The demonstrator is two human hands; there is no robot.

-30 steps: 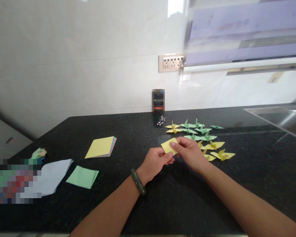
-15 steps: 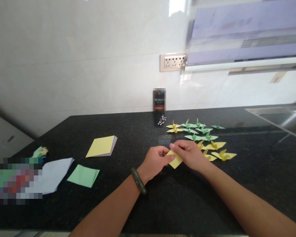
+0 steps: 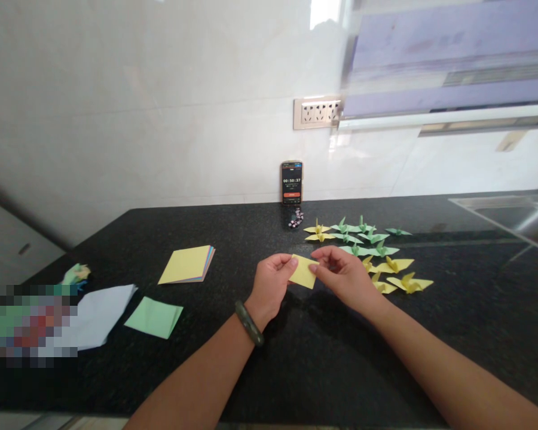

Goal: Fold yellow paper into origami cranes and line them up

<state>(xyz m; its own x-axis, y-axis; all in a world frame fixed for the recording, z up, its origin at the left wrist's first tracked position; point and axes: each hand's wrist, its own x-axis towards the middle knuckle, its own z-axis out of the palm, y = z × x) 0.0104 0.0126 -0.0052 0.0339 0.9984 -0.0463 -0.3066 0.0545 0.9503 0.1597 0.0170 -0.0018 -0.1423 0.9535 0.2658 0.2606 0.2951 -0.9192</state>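
A small folded square of yellow origami paper (image 3: 303, 273) is held above the dark countertop, between both hands. My left hand (image 3: 271, 283), with a dark green bangle (image 3: 249, 323) on its wrist, pinches the paper's left side, thumb on top. The right edge is pinched by my right hand (image 3: 343, 276), whose thumb lies at the paper's corner. Just beyond and to the right of that hand lie several folded paper cranes, yellow ones (image 3: 410, 282) nearer and green ones (image 3: 373, 237) farther back; the hand partly hides a few of them.
A stack of coloured paper (image 3: 186, 264), yellow on top, lies left of my hands. Nearer stand a folded green sheet (image 3: 155, 318) and white paper (image 3: 105, 316). A phone (image 3: 292, 182) showing a timer leans on the wall behind a beaded strap (image 3: 296, 218). A sink (image 3: 511, 218) is at right.
The yellow paper has turned from a point-down diamond to a flatter square and shifted slightly left. My right fingers have slid to its right edge, and the left thumb has moved to its upper left.
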